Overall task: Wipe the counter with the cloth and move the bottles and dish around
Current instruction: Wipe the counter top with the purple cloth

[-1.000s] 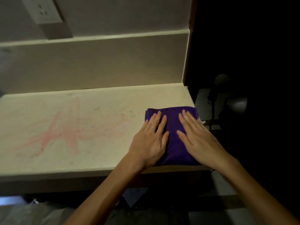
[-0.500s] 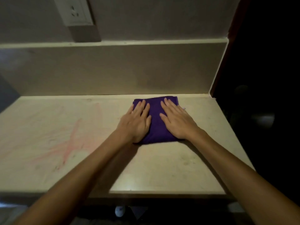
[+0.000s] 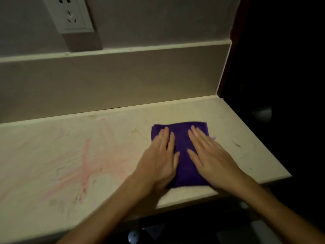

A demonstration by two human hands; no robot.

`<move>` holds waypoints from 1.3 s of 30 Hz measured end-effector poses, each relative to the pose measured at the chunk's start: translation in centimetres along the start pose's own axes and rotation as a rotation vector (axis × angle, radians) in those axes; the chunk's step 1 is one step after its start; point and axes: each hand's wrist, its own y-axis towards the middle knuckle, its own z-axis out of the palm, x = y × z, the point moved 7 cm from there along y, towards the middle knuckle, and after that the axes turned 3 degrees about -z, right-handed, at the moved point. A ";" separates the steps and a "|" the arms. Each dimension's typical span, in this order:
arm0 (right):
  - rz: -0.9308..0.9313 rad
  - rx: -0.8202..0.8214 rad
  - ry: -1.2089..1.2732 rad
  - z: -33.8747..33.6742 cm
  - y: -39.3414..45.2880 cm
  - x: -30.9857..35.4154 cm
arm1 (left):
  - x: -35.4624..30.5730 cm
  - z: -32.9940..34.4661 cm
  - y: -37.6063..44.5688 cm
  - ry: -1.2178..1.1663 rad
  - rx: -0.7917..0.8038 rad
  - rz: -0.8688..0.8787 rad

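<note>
1. Pressing flat, fingers spread, gripping nothing: left hand (image 3: 159, 162) and right hand (image 3: 210, 161) on purple cloth (image 3: 182, 155), right of centre on counter (image 3: 105, 138)
2. Wiping step; next, probably sliding toward pink smears (image 3: 84, 166) at lower left

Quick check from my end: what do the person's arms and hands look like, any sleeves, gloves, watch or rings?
Both forearms are bare as far as the frame shows, with no sleeves in view. The left hand and the right hand wear no gloves. No watch, bracelet or ring shows on either, though the light is dim. The fingernails look short and plain.
</note>
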 end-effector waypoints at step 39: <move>-0.169 0.030 -0.052 1.4 12.4 2.5 | 8.6 0.3 5.5 -0.040 -0.120 -0.192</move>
